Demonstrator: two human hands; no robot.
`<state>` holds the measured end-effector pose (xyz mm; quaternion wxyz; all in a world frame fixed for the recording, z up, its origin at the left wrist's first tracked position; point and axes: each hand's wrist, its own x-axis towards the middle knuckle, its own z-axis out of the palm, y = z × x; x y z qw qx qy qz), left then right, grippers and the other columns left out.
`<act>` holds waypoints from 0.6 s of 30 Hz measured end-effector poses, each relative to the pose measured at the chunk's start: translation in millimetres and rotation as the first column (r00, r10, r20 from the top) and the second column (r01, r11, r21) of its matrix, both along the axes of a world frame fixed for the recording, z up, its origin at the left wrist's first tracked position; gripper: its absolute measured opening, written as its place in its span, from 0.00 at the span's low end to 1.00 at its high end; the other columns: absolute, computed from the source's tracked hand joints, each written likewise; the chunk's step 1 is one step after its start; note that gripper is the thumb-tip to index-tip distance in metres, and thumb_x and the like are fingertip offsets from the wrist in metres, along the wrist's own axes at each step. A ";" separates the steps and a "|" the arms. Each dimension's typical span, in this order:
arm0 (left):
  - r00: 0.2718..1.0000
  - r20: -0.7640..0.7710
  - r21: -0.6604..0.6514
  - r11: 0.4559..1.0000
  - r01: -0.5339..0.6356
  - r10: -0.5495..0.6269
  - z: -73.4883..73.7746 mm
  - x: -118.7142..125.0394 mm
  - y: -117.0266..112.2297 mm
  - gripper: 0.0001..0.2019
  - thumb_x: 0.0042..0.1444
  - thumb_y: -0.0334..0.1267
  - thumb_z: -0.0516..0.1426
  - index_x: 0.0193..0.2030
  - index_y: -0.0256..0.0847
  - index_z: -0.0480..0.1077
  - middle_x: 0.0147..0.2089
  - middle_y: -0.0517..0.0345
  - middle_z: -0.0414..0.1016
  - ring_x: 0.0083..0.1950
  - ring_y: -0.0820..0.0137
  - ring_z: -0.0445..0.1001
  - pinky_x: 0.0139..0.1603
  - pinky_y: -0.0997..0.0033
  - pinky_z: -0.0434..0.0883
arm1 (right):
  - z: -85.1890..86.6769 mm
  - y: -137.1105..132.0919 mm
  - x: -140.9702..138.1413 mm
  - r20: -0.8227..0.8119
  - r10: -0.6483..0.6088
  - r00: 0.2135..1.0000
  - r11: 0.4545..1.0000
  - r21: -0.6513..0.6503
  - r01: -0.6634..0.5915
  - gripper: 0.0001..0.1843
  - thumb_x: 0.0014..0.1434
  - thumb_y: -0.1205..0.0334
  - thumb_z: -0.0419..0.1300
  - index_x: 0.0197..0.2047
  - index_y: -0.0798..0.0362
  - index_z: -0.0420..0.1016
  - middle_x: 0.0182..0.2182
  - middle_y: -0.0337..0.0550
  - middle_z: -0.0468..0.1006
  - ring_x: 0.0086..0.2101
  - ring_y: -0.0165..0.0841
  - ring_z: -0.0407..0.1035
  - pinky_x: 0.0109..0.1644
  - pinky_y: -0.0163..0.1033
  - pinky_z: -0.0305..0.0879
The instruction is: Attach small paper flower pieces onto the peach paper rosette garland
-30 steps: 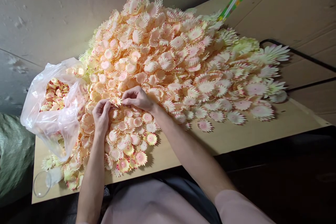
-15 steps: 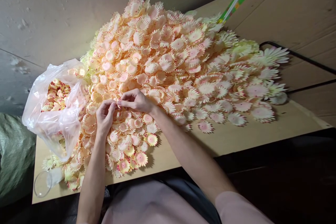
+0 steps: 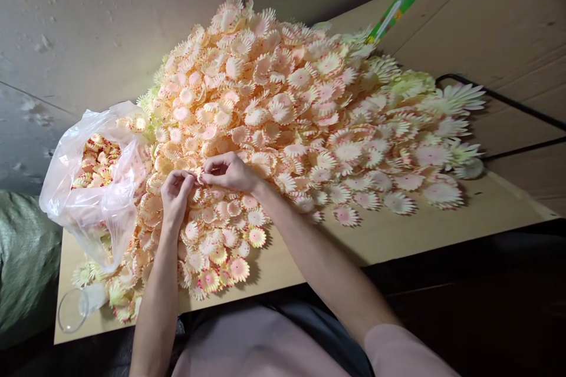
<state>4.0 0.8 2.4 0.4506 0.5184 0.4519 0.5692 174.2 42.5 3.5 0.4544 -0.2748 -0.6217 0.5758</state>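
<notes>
My left hand is closed in a pinch, thumb against fingertips. Facing it from the right, my right hand pinches too. Between the fingertips of both hands is a small pale pink artificial flower piece, mostly covered by the fingers. Around and beneath the hands spreads a large heap of artificial flower heads, cream and pale pink with fringed edges and reddish tips. Left of the hands, an open plastic bag holds small yellow and red flower pieces.
A clear cup lies on its side at the near left corner of the wooden table. A green packet stands behind the heap. Black metal bars are at right, and a green sack is at far left.
The fingertips have drawn slightly apart, with more of the small pink piece showing between them. The heap and bag stay as they were; the view has shifted a little.
</notes>
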 end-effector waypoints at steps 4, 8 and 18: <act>0.995 -0.103 0.037 0.999 -0.016 0.020 1.4 2.8 1.0 0.16 0.47 0.43 0.68 0.34 0.40 0.67 0.33 0.62 0.70 0.33 0.77 0.72 0.35 0.78 0.70 | -0.9 -1.0 -1.9 0.056 -0.023 0.998 0.997 0.080 0.019 0.11 0.50 0.58 0.66 0.25 0.59 0.74 0.24 0.40 0.75 0.27 0.28 0.67 0.33 0.34 0.64; 0.992 -0.094 0.036 0.996 -0.081 0.084 0.5 3.5 2.0 0.15 0.52 0.43 0.65 0.38 0.43 0.62 0.30 0.65 0.68 0.28 0.80 0.68 0.31 0.81 0.67 | 0.8 -1.7 0.1 0.118 -0.087 0.989 0.987 0.145 0.070 0.10 0.53 0.60 0.62 0.24 0.58 0.74 0.24 0.41 0.75 0.26 0.27 0.66 0.31 0.33 0.63; 0.998 -0.066 0.065 0.998 -0.016 0.020 -4.0 7.3 0.7 0.17 0.54 0.40 0.63 0.32 0.42 0.55 0.28 0.66 0.63 0.28 0.80 0.63 0.31 0.80 0.64 | -9.6 3.0 -7.3 0.243 -0.491 0.836 0.754 0.600 0.268 0.12 0.51 0.67 0.58 0.19 0.54 0.62 0.19 0.37 0.66 0.22 0.25 0.59 0.29 0.33 0.56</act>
